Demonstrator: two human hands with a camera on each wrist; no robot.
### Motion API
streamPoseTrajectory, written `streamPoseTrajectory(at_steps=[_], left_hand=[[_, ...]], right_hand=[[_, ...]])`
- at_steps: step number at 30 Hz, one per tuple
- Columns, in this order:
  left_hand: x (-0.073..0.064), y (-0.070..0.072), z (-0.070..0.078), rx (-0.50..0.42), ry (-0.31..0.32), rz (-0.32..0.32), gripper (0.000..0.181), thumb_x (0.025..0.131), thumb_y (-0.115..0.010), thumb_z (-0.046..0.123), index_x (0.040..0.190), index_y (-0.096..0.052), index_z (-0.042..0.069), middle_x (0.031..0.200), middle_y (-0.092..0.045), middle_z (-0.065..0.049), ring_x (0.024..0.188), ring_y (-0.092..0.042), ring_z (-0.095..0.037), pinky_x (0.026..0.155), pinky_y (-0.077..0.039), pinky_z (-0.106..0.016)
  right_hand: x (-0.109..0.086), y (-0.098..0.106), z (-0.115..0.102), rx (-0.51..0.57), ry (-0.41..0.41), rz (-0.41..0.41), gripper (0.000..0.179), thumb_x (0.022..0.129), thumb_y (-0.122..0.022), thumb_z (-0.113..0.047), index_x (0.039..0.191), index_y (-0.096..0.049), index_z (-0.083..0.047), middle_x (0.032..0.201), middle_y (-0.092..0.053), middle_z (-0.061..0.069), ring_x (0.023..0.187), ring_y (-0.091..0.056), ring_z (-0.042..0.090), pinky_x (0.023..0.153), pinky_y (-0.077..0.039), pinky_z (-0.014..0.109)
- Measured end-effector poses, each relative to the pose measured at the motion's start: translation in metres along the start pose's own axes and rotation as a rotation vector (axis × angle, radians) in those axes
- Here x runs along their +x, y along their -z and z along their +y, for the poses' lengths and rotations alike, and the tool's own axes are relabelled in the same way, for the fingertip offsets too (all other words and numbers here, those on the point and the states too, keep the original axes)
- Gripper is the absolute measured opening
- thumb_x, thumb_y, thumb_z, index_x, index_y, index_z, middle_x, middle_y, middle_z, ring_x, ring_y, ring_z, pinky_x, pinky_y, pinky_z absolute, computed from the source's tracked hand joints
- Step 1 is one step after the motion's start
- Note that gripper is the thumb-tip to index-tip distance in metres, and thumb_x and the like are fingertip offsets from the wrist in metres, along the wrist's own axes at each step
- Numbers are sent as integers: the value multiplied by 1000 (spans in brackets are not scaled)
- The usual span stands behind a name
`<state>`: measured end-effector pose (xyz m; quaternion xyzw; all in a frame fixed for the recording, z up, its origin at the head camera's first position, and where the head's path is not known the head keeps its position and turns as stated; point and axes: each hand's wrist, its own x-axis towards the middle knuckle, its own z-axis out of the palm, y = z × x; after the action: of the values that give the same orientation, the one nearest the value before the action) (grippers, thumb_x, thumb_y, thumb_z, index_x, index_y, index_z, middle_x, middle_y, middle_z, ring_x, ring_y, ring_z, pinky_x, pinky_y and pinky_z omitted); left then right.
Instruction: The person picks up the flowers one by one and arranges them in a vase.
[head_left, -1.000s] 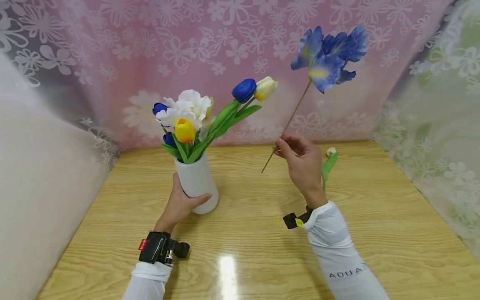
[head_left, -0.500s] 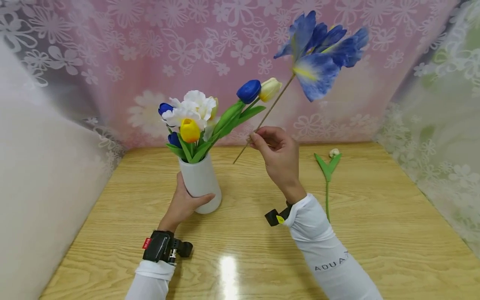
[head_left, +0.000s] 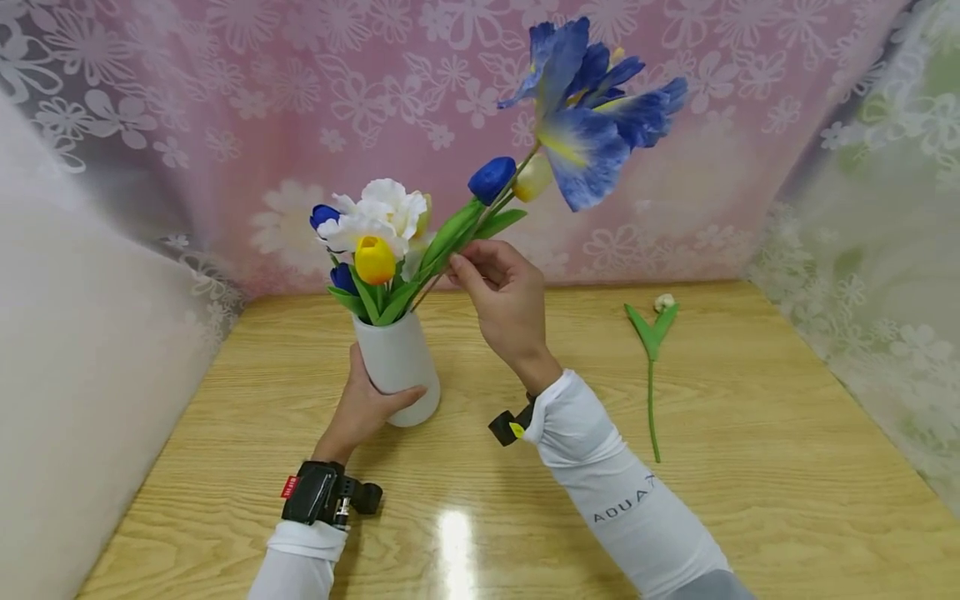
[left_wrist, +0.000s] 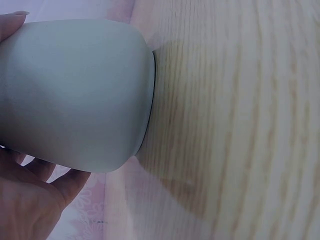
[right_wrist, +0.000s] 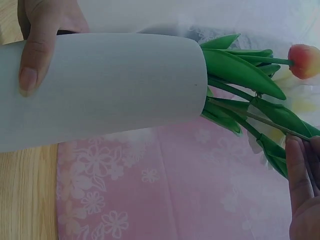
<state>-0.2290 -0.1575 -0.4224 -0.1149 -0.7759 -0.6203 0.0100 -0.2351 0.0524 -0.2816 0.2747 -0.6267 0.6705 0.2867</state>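
A white vase (head_left: 399,360) stands upright on the table, holding white, yellow and blue flowers with green leaves. My left hand (head_left: 363,414) grips its lower body, thumb across the front and fingers round the far side. With thumb and fingertips, my right hand (head_left: 507,307) pinches the thin brown stem of a large blue iris (head_left: 585,129). The iris leans to the upper right. In the right wrist view its stem (right_wrist: 260,119) runs to the vase's mouth among the leaves; its lower end is hidden there. A blue tulip (head_left: 491,181) and a pale yellow tulip (head_left: 533,180) lean right beside it.
On the right of the wooden table (head_left: 750,500) lies a small cream flower (head_left: 652,358) with green leaves and stem. A pink flowered cloth (head_left: 300,100) hangs behind, with pale cloth at both sides.
My right hand has moved left with the blue iris, bringing its stem end to the vase's mouth. The left hand stays on the vase. The small cream flower has come fully into sight.
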Motion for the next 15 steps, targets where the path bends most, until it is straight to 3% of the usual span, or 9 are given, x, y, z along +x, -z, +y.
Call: streamPoseTrajectory(at_steps=[4, 15], left_hand=[[0, 0, 1, 9, 13, 4, 103, 73, -85, 25, 144, -9, 23, 135, -36, -8, 122, -39, -30, 100, -30, -54], [0, -2, 1, 9, 14, 9, 102, 73, -85, 24, 143, -10, 21, 135, -34, -7, 121, -39, -29, 101, -29, -54]], right_hand=[[3, -4, 0, 7, -32, 4, 11, 90, -63, 3, 98, -61, 10, 90, -67, 21, 82, -65, 36, 75, -54, 36], [-1, -12, 3, -99, -142, -84, 12, 91, -66, -8, 97, -67, 3, 90, -69, 12, 81, -67, 22, 74, -54, 29]])
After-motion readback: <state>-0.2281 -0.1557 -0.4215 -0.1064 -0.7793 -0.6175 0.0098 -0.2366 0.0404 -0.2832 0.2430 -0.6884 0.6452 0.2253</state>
